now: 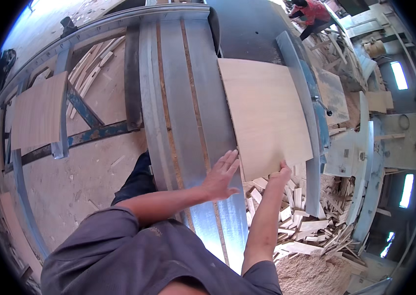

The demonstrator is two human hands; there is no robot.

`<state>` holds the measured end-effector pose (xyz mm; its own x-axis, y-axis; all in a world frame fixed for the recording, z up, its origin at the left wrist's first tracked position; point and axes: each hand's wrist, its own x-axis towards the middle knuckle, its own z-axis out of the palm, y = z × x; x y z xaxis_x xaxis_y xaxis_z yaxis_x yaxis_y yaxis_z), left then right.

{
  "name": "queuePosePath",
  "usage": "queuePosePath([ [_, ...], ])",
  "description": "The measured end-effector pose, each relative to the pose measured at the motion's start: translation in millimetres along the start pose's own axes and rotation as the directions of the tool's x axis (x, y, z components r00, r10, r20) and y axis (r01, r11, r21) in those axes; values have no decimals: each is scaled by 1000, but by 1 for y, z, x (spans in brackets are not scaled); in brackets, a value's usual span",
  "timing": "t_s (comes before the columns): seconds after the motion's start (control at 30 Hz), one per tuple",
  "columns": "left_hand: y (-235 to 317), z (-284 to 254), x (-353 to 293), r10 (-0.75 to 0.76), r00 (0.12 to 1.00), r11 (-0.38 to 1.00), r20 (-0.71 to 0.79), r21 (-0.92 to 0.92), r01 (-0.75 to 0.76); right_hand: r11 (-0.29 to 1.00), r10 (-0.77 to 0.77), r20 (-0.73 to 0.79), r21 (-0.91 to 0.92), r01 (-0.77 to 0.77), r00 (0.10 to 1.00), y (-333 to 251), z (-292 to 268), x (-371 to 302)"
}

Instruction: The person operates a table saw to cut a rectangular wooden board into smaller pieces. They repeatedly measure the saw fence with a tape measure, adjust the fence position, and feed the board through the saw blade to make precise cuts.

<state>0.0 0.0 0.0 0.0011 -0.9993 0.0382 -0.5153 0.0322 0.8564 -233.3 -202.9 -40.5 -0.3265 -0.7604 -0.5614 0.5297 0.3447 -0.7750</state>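
A pale rectangular wooden board (269,113) lies flat on the metal saw table, between the long sliding table (181,98) with brown slots and the straight grey fence (302,98) on its right. My right hand (280,173) grips the board's near edge close to the near right corner, thumb on top and the other fingers hidden underneath. My left hand (220,178) rests on the metal by the board's near left corner, its fingers stretched out and thumb apart. Its fingertips reach the board's left edge. No saw blade shows.
Wood offcuts (301,216) and sawdust (311,275) heap on the floor at right. At left, another wooden board (41,110) rests on a blue-grey frame (82,105), with long strips beyond it. A person in a red top (312,12) bends at the far right.
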Motion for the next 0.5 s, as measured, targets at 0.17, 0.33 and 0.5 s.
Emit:
queuePosePath([
  [0.17,-14,10,35,19,996,1000,-87,14,-18,997,-78,-37,-4,78,996,7,35,-1],
  [0.33,1,25,40,25,980,997,-198,79,-10,1000,-21,-59,21,22,998,0,37,-9],
  [0.5,-9,35,53,36,980,987,-196,161,-4,993,-92,-26,-72,90,995,10,32,16],
])
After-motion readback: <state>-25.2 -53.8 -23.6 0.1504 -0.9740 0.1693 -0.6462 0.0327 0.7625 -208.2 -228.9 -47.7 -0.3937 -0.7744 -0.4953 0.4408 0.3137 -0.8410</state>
